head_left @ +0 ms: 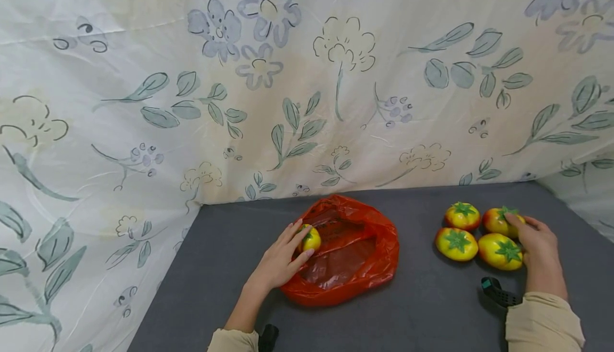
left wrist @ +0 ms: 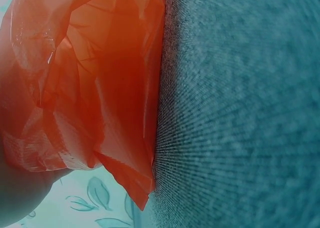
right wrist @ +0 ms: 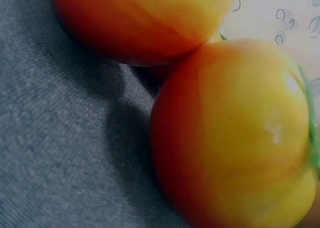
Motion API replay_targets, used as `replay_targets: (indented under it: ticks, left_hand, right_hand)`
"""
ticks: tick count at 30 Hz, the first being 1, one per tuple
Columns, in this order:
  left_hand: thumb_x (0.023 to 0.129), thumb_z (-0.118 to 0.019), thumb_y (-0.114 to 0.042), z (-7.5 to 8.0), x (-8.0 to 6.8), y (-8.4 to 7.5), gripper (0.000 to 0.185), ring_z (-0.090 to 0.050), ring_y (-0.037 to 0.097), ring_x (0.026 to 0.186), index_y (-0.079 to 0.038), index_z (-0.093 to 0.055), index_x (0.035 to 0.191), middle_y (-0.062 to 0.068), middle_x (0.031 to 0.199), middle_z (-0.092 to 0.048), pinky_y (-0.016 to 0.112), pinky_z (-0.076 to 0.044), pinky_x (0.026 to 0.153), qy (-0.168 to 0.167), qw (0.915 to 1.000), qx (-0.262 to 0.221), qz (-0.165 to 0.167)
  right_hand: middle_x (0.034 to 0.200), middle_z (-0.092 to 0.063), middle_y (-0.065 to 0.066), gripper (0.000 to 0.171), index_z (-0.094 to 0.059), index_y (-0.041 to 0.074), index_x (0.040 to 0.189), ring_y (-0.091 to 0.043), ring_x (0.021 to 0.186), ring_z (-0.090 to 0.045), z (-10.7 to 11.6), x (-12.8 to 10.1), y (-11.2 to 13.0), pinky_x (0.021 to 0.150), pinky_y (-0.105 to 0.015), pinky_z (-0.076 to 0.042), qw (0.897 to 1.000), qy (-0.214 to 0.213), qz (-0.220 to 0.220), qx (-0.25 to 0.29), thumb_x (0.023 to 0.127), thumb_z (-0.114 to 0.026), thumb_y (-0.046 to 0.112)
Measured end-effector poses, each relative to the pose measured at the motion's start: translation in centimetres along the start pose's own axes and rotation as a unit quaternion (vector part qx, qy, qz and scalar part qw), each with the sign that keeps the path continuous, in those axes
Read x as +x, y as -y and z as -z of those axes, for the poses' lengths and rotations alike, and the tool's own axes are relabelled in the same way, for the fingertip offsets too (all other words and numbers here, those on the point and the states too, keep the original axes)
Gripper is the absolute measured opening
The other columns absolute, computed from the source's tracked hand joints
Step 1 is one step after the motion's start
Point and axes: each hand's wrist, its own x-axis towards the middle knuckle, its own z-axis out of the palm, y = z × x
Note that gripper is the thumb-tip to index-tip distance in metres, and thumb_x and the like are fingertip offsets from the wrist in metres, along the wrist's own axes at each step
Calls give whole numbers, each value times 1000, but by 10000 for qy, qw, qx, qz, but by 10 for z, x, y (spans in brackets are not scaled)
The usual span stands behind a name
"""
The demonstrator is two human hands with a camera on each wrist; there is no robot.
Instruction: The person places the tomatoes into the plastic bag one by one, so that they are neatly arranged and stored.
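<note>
A red plastic bag lies with its mouth spread wide. At its left rim my left hand holds a yellow tomato, thumb on the near side and fingers on the far side. In the left wrist view the bag covers most of that hand. On the right, my right hand grips the back right tomato of a tight group, its fingers over the top and right side. The front right tomato sits right by the palm. The right wrist view shows a yellow-red tomato close up.
The group's other tomatoes, front left and back left, have green leafy tops. A dark grey cloth covers the table. Floral fabric hangs behind and to the left. A black wrist device sits by the right sleeve.
</note>
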Motion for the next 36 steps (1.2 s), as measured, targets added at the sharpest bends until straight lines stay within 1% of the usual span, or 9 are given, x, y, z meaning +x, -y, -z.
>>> replay_targets:
  ticks: [11,14,18,23,28,29,31,33,36]
  left_hand:
    - [98,-47,-46,2,-1,-1,59,-17,29,142,-20,-37,149,3,156,-21,58,-28,104,7,10000,47,21]
    - [98,-47,-46,1,-1,-1,58,-17,27,142,-19,-37,148,3,156,-21,57,-29,104,-22,10000,39,14]
    - [98,-48,-46,1,-2,0,58,-18,27,142,-19,-38,148,3,156,-22,58,-29,103,-85,10000,33,-30]
    - [98,-48,-46,0,-2,0,58,-18,27,142,-19,-38,148,3,156,-22,58,-30,103,-113,9999,31,-49]
    - [98,-48,-47,0,-3,0,58,-18,26,142,-19,-39,148,3,156,-22,58,-29,103,-119,9999,30,-35]
    - [97,-48,-46,0,-3,0,58,-18,26,142,-19,-38,148,2,156,-22,58,-29,103,-117,9999,32,-30]
    - [98,-48,-46,0,-3,0,58,-18,27,142,-19,-39,148,3,156,-22,58,-29,103,-118,9999,36,-38]
    - [98,-48,-46,0,-3,0,58,-18,27,142,-19,-38,148,2,156,-22,58,-29,103,-112,9999,35,-32]
    - [98,-48,-46,0,-2,0,58,-17,26,142,-20,-38,148,2,156,-22,58,-29,103,-103,9999,42,-27]
  right_hand:
    - [157,-9,-12,90,-18,10,153,-33,138,-17,-2,3,2,111,-46,-20,9998,79,-168,27,86,-59,55]
    - [157,-11,-14,91,-19,10,153,-36,127,-29,0,5,2,109,-46,-24,9997,151,-169,-39,85,-59,56]
    - [156,-12,-15,91,-18,11,153,-32,106,-38,1,5,5,104,-46,-31,9996,207,-105,-151,85,-58,57]
    - [154,-15,-15,91,-20,13,153,-27,100,-39,2,3,6,98,-44,-35,9996,216,-73,-144,84,-61,56]
    - [153,-17,-12,88,-22,16,153,-24,103,-40,2,0,7,104,-44,-31,9999,136,-71,7,84,-61,54]
    - [151,-21,-11,86,-23,18,152,-22,102,-40,3,-1,7,104,-44,-31,9999,108,-74,96,84,-62,54]
    - [143,-30,-5,83,-25,21,151,-16,97,-42,4,-3,8,97,-40,-38,9996,10,-100,279,84,-63,52]
    - [141,-30,2,80,-26,24,150,-7,92,-41,4,-6,9,80,-32,-45,9985,-98,-128,528,85,-64,49]
    - [139,-30,12,77,-29,31,148,-2,89,-42,7,-8,12,52,-21,-44,9918,-102,-290,1237,83,-69,43]
